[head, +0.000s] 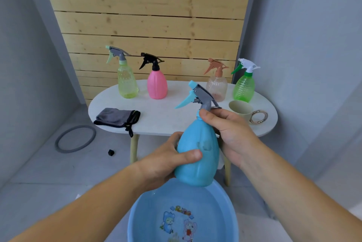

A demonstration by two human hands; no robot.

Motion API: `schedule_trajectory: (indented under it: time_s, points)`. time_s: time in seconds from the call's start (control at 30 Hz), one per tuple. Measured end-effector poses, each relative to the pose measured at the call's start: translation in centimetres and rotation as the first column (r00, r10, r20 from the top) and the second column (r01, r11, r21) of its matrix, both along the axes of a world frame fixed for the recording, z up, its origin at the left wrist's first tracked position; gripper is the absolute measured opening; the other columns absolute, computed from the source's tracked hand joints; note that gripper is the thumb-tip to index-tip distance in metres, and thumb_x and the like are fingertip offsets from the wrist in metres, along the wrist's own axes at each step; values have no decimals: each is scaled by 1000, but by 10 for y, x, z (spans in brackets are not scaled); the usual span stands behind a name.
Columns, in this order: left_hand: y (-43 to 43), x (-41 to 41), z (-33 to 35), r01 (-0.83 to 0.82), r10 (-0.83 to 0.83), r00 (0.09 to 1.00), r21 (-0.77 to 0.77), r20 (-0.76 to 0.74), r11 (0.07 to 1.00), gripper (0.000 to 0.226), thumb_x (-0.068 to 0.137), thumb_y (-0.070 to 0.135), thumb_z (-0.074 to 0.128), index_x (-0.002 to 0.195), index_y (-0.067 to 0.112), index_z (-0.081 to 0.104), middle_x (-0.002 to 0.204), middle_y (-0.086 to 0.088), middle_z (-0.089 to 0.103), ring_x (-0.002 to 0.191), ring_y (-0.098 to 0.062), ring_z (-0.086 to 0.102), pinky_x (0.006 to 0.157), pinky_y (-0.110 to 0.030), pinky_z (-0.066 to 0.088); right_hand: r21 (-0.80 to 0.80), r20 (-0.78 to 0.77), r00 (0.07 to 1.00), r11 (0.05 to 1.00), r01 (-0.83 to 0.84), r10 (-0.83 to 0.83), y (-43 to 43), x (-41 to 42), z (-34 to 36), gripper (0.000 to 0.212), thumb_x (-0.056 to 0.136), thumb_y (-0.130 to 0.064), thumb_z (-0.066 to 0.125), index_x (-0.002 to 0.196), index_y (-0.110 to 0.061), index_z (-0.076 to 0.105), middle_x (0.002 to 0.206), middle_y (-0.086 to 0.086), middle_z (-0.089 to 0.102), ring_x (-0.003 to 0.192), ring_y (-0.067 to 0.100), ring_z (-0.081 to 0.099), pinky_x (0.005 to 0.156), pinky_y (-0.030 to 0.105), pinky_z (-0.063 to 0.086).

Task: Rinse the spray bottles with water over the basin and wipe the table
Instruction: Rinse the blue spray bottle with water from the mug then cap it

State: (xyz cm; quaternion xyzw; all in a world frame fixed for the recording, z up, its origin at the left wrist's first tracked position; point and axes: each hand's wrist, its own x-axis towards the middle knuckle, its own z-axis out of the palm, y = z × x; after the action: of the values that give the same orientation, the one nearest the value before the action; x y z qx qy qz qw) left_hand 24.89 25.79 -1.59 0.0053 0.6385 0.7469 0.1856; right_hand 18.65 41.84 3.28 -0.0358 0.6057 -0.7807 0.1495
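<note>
I hold a blue spray bottle (197, 155) upright above the blue basin (141, 218), which has cartoon pictures on its bottom. My left hand (166, 160) wraps the bottle's body, thumb across the front. My right hand (229, 132) grips its neck just under the grey and blue trigger head. On the white oval table (166, 120) stand a yellow-green bottle (127, 82), a pink bottle (157, 84), a clear peach-capped bottle (217, 86) and a green bottle (244, 88). A dark grey cloth (117, 118) lies folded at the table's left front.
A beige cup (240, 111) with a ring handle sits on the table's right, close behind my right hand. On the floor to the left lie a grey ring (75, 141) and a small black cap (111, 152). A wooden slat wall stands behind.
</note>
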Motion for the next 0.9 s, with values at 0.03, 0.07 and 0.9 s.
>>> schedule_trajectory:
  time_s: [0.03, 0.07, 0.9]
  points:
    - [0, -1, -1, -32, 32, 999, 12, 19, 999, 113, 48, 50, 99, 143, 21, 46, 135, -10, 66, 117, -28, 70, 87, -42, 59, 4, -5, 1000, 1000, 11, -11, 1, -1, 0, 25, 77, -22, 79, 96, -6, 72, 79, 3, 70, 71, 15, 64, 68, 32, 54]
    - [-1, -2, -2, -50, 48, 998, 54, 39, 997, 102, 55, 44, 94, 143, 20, 47, 135, -11, 66, 116, -28, 70, 86, -43, 60, 4, -4, 1000, 1000, 19, -19, 2, -2, -1, 25, 77, -22, 79, 97, -7, 72, 80, 3, 71, 71, 14, 64, 69, 32, 53]
    - [-26, 10, -27, -214, 248, 951, -182, 187, 960, 67, 66, 45, 85, 127, 28, 62, 116, -2, 76, 102, -23, 76, 85, -46, 63, -245, -120, 896, 887, 391, -428, 4, -72, 7, 52, 83, 5, 71, 122, -16, 45, 99, 5, 62, 82, 20, 68, 75, 33, 61]
